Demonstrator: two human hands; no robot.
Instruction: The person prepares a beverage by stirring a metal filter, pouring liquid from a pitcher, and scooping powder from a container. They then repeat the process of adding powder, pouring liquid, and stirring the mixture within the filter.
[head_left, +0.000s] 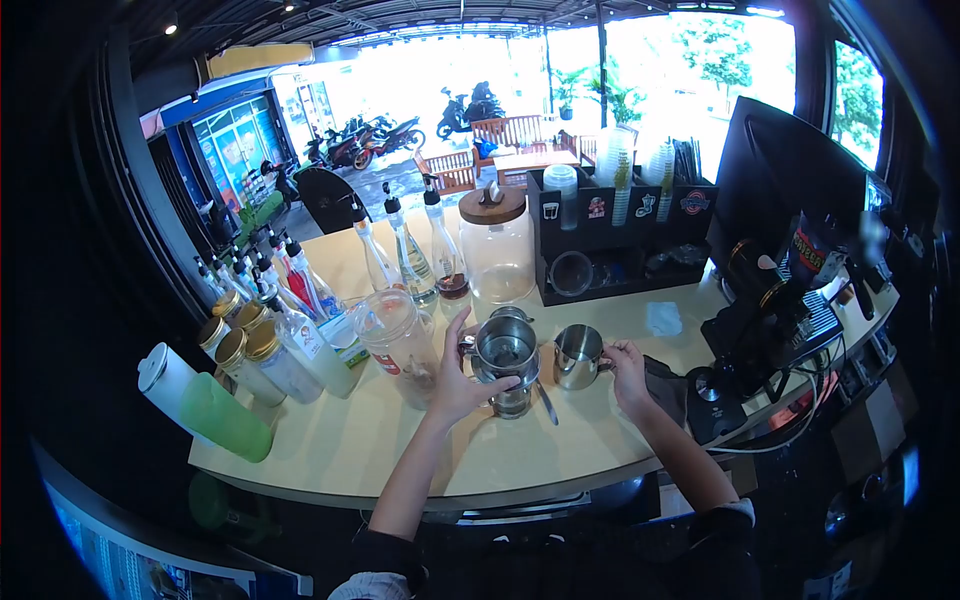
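Observation:
My left hand (460, 388) is closed round a steel cup (506, 346), thumb across its near side and fingers at its left. Directly below that cup, in this view, shows the lower part of a clear glass (512, 403). To the right, my right hand (628, 376) pinches the handle of a steel milk pitcher (577, 358), whose open mouth faces up. A thin metal spoon (547, 404) lies between the two vessels. Left of my left hand stands a large clear plastic jar (396, 345).
Pump bottles (412, 262) and a wood-lidded glass jar (497, 258) line the counter's back. Behind the pitcher is a black cup organizer (630, 240). Gold-lidded jars (246, 362) and a green-and-white bottle (210, 405) stand left; a black coffee grinder (735, 370) stands right.

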